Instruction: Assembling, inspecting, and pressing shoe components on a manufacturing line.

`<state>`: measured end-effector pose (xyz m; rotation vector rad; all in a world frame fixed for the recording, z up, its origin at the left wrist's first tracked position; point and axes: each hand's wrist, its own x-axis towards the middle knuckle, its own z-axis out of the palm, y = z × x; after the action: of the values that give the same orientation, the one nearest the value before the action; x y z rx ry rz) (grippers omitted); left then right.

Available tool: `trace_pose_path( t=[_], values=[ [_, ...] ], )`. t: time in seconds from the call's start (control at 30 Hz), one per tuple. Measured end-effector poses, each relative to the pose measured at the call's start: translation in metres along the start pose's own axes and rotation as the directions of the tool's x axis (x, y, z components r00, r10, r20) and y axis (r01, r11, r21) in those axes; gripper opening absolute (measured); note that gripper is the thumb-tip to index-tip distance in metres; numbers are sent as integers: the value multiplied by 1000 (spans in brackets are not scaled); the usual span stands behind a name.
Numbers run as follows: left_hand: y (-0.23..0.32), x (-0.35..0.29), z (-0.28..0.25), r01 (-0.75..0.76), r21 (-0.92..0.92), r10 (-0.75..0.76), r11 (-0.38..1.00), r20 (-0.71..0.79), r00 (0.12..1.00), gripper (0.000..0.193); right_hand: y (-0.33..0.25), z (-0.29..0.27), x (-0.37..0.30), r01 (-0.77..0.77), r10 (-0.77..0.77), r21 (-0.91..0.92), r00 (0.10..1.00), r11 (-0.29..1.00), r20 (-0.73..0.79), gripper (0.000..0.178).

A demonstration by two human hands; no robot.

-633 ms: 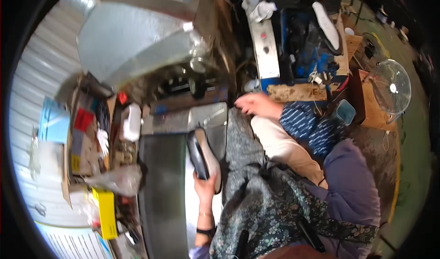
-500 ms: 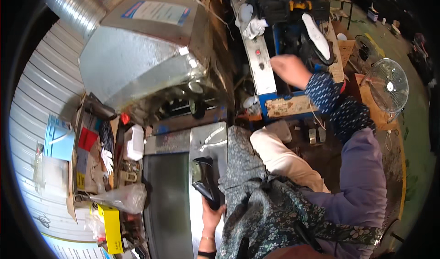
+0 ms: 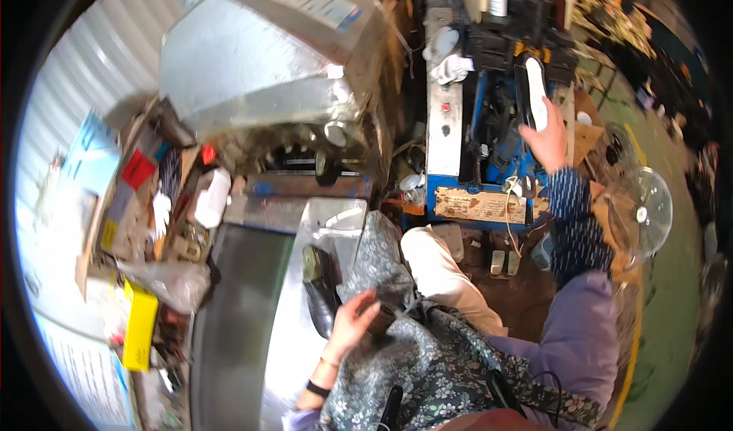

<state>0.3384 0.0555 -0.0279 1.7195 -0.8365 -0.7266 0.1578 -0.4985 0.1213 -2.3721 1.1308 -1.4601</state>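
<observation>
My right hand (image 3: 551, 142) grips the near end of a black shoe (image 3: 522, 87) whose white sole (image 3: 535, 87) faces up. That shoe lies along the blue and black machine, its far end at a yellow-orange part. Thumb and fingers sit on either side, and the palm hides the near end. By my apron, my left hand (image 3: 354, 322) is open, fingers loosely bent and apart. Just beside it a second black shoe (image 3: 321, 297) with an olive-toned end lies on a pale metal ledge (image 3: 294, 355), apart from the fingers.
A dark conveyor belt (image 3: 240, 301) runs beside the ledge beneath a metal hood (image 3: 252, 57). Another shoe (image 3: 327, 167) shows at the hood's opening. Cluttered shelves with a yellow box (image 3: 140, 328) stand left. A wire-cage fan (image 3: 643, 213) stands right, and pedals (image 3: 504, 263) lie below the machine.
My left hand has let go of the black shoe on the ledge. My right hand has reached the white-soled shoe, which now lies straighter against the yellow-orange part. The view has shifted.
</observation>
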Motion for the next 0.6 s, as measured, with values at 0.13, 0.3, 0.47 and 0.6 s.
trace_pose_path(
  t=[0.13, 0.3, 0.47, 0.6],
  values=[
    [30, 53, 29, 69, -157, -63, 985, 43, 997, 45, -88, 3, -106, -154, 18, 681, 979, 716, 203, 95],
    [64, 107, 29, -88, -834, 7, 544, -100, 995, 71, -208, 1, -234, -249, -345, 776, 788, 579, 510, 108],
    [47, 67, -9, 170, -356, -221, 919, -108, 969, 51, -206, 30, -240, -975, -352, 205, 221, -81, 910, 91],
    [14, 31, 2, 53, 124, -87, 991, 290, 953, 66, -176, 23, -273, -799, -445, 221, -64, 559, 893, 61]
  ],
)
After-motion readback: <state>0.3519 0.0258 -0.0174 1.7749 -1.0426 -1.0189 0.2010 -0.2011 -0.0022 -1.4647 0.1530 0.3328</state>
